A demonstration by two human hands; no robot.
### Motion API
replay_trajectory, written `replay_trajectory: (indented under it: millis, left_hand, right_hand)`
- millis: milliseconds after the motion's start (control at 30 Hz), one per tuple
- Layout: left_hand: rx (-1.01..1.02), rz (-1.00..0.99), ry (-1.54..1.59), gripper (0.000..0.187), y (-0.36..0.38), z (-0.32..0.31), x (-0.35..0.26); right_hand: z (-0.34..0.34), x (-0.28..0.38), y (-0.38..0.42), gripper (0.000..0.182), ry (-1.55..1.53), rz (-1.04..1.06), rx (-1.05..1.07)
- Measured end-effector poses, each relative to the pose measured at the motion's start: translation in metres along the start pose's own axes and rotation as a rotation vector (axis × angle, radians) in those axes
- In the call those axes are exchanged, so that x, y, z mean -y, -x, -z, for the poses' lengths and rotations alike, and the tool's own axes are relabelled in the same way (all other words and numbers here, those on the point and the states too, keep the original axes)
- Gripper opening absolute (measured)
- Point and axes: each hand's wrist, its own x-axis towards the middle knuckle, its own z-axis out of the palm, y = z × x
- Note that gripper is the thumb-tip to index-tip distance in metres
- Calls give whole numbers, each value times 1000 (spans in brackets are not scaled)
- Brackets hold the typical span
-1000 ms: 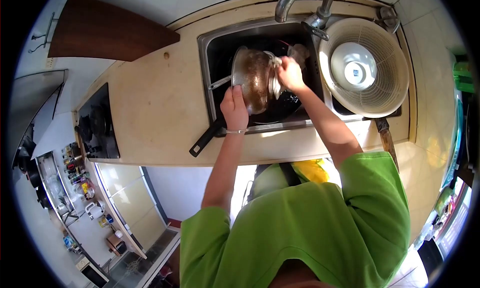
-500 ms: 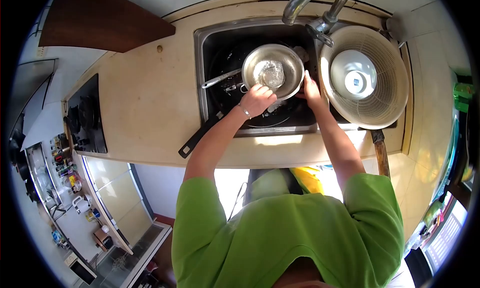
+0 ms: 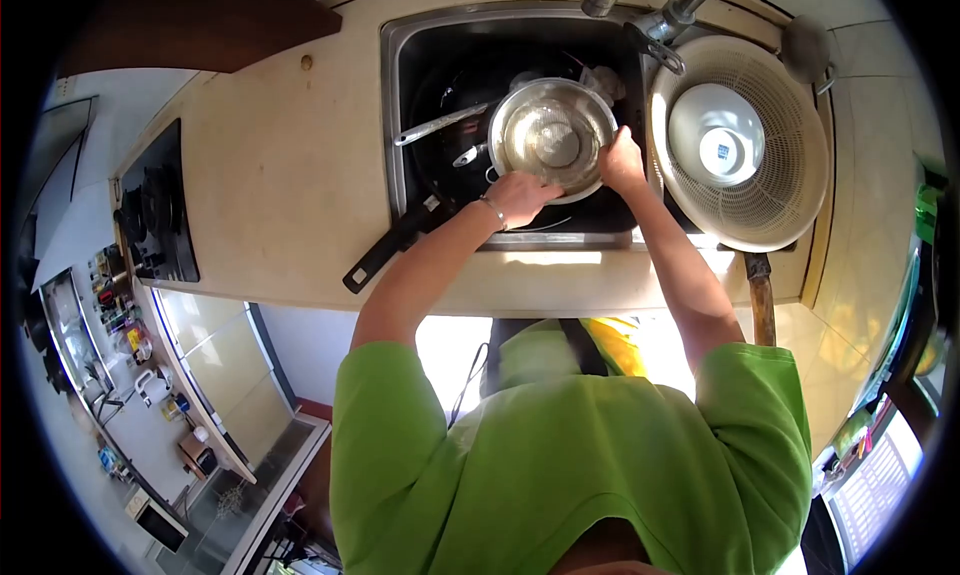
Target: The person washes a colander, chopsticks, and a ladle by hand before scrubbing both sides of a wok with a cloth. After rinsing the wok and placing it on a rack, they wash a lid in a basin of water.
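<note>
A round metal bowl (image 3: 553, 140) is held over the sink, with something shiny, perhaps water, inside it. My left hand (image 3: 522, 198) is closed on its lower left rim. At the bowl's right edge, my right hand (image 3: 622, 162) grips the rim with the thumb on top. Beneath the bowl lies a dark pan, its black handle (image 3: 392, 245) reaching over the front left edge of the sink. Metal utensils, one with a long silver handle (image 3: 441, 123), rest in the pan left of the bowl.
A beige colander (image 3: 790, 150) holding a white bowl (image 3: 715, 135) stands right of the sink (image 3: 392, 85). The faucet (image 3: 672, 20) is behind. A wooden handle (image 3: 762, 300) sticks out below the colander. A cooktop (image 3: 160, 210) is at the far left.
My right hand has come up and closed on the bowl's right rim. My left hand still holds the lower left rim. The whole view has shifted slightly.
</note>
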Motion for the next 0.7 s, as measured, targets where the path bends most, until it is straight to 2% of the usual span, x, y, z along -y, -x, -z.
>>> replay_trajectory:
  millis: [67,100,233,300,333,400,433,467,533,567,600,667,700]
  left_hand:
    - [124,106,128,26,4,11,-13]
    - [45,53,201,25,6,10,-13]
    - [115,100,232,22,1,16,-10]
    - [63,98,294,19,5,29,-2]
    - [81,48,312,19,5,43,3]
    - [240,94,338,21,0,75,8]
    - [275,110,355,19,-3,88,11]
    - [147,34,455,19,-1,91,20]
    - [105,115,576,20,-3,116,20]
    - [119,191,708,21,-1,133,15]
    - [74,189,730,18,-3,139,18]
    - [40,274,819,18,0,154,25]
    - [40,267,810,18,2,157,28]
  right_hand:
    - [3,1,0,26,111,-15,112]
    - [5,4,1,29,123,-48,147]
    - [11,10,-10,33,55,-111,209]
    - [23,19,-16,35,32,-261,469]
    - [27,24,-14,35,31,-258,465]
    - [32,34,-11,32,-93,-283,404]
    - [35,35,-12,30,-113,-282,492]
    - [39,36,-12,30,-119,-275,486]
    - [51,40,-8,34,-354,-288,739]
    - [53,42,1,45,-425,-298,663]
    - [60,45,6,45,-427,-293,656]
    - [79,54,11,53,-250,-82,530]
    - [85,55,9,56,-290,-71,400]
